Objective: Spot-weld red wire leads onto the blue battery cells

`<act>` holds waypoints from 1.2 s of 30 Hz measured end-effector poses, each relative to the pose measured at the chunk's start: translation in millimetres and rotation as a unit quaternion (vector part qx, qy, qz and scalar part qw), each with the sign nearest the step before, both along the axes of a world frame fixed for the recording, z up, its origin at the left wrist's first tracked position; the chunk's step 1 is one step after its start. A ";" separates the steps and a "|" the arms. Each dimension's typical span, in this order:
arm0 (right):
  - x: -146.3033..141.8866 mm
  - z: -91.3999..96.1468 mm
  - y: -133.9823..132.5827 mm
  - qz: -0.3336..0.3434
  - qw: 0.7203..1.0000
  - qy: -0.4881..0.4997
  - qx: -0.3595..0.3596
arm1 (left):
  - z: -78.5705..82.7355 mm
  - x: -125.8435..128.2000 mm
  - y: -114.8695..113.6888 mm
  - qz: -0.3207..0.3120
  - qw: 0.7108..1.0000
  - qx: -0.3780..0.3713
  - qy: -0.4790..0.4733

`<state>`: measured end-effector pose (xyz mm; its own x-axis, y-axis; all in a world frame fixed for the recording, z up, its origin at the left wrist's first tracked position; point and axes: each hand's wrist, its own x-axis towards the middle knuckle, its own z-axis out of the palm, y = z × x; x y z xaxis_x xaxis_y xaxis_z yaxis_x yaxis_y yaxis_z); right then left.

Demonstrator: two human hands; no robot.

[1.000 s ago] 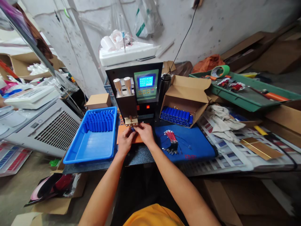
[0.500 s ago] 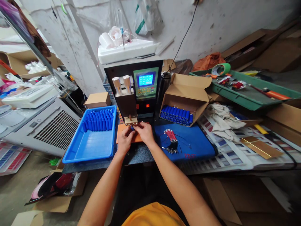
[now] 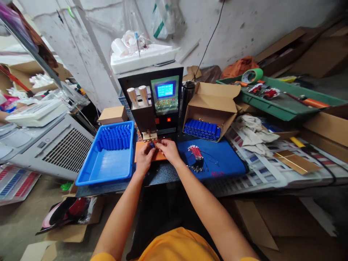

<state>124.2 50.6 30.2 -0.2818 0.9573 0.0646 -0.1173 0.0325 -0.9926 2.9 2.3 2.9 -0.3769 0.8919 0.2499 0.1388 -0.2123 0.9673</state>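
My left hand (image 3: 145, 156) is closed around a small blue cylindrical battery cell (image 3: 152, 144), mostly hidden by the fingers. From the other side my right hand (image 3: 168, 150) pinches close to the same cell; what lies between its fingertips is too small to make out. Both hands are over an orange mat (image 3: 160, 156), just in front of the metal tips (image 3: 149, 135) of a black spot welder (image 3: 144, 121) with a lit screen. Blue cells (image 3: 114, 137) stand in rows in a blue tray (image 3: 104, 178) to the left.
On the right, an open cardboard box (image 3: 214, 95) holds many blue cells. A bundle of red and black wires (image 3: 197, 156) lies on a blue mat (image 3: 225, 163). Beyond are a white cloth (image 3: 252, 132), a green tray (image 3: 272, 104) and a dark flask (image 3: 187, 95).
The view has shifted slightly. Both hands have drawn a little back from the welder's tips, and more of the blue cell shows between the fingers.
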 end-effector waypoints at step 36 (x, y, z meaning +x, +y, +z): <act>8.1 -20.8 -9.2 0.118 0.990 -0.014 0.083 | 9.9 -14.7 -25.6 -0.029 0.976 -0.048 0.209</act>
